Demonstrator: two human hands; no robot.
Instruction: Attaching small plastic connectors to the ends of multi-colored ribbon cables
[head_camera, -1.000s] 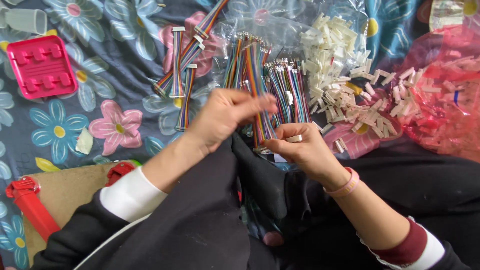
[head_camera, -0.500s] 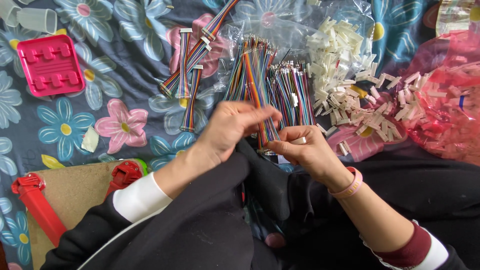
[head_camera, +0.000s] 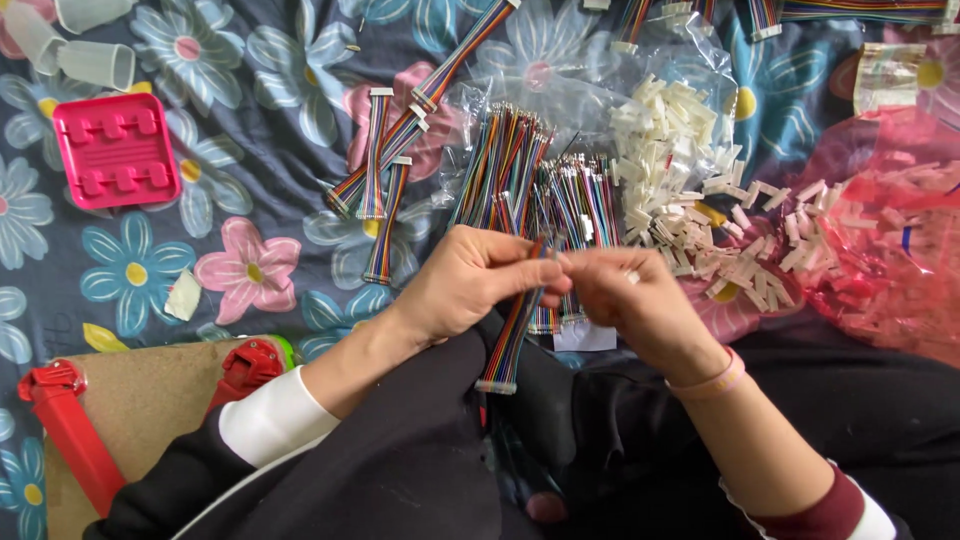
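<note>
A person sits with both hands raised over a lap covered in dark cloth. The left hand (head_camera: 475, 280) pinches a rainbow ribbon cable (head_camera: 510, 340) between thumb and fingers; the cable hangs down from the grip, and its white end connector (head_camera: 497, 386) dangles just below the fingers. The right hand (head_camera: 625, 295) meets the left at the fingertips, its fingers closed on the cable's upper end; whether it also holds a small white piece is too hidden to tell.

To do this step well, it seems best to keep the loose wire ends flat and in colour order, hold them close to the tips so they do not splay, and keep both hands steady and near each other.

Just beyond the fingers lies a spread of loose coloured wire bundles (head_camera: 520, 175) on clear plastic. Farther out and to the right of the fingers sits a heap of small white plastic connector housings (head_camera: 670, 150), with more of them in a pink plastic bag (head_camera: 890, 250). Beyond and to the left of the fingers lie finished ribbon cables (head_camera: 385, 170). Well to the left is a pink moulded tray (head_camera: 115, 150), with clear plastic cups (head_camera: 95, 62) beyond it. A red clamp on a cardboard sheet (head_camera: 140, 410) sits near the left elbow.

Everything rests on a dark blue cloth with large flowers (head_camera: 130, 270), spread like bedding or a floor cover. No more of the room shows.
</note>
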